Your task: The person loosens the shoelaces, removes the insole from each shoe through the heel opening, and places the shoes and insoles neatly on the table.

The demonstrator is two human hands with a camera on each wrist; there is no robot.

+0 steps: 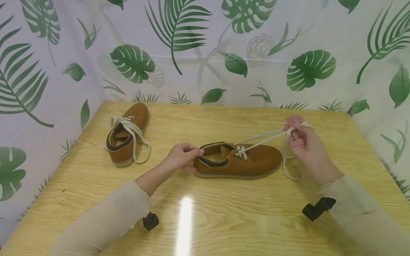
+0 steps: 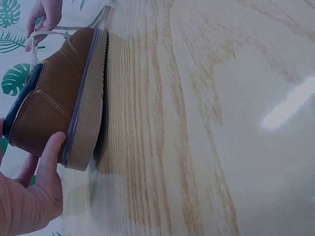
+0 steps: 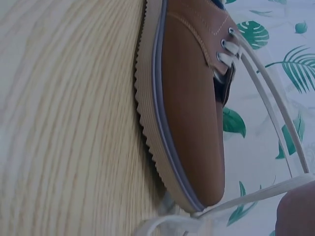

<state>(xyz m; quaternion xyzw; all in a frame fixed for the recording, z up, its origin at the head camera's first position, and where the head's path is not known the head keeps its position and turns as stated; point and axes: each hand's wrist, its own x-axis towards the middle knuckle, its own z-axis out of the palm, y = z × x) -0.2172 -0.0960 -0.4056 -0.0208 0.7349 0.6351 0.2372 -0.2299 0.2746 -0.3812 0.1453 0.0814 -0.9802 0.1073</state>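
Note:
A brown shoe point(image 1: 262, 160) lies sole down across the middle of the table, its toe pointing right. My left hand point(image 1: 182, 156) grips its heel, thumb at the collar; in the left wrist view a fingertip presses the heel point(image 2: 39, 118) just above the sole. Beyond the toe, my right hand point(image 1: 304, 140) pinches the cream laces point(image 1: 266, 139), which run taut from the eyelets. Their loose ends hang below that hand, and one loop curls on the table. The right wrist view shows the laced eyelets point(image 3: 226, 51) and only a sliver of the right hand point(image 3: 298, 209).
Another brown shoe point(image 1: 139, 115) stands at the table's back left, its cream laces point(image 1: 136, 133) loose over its side. The wooden table point(image 1: 243, 220) meets a leaf-patterned cloth point(image 1: 198, 81) at the back. Black wrist devices point(image 1: 150, 221) hang below both sleeves.

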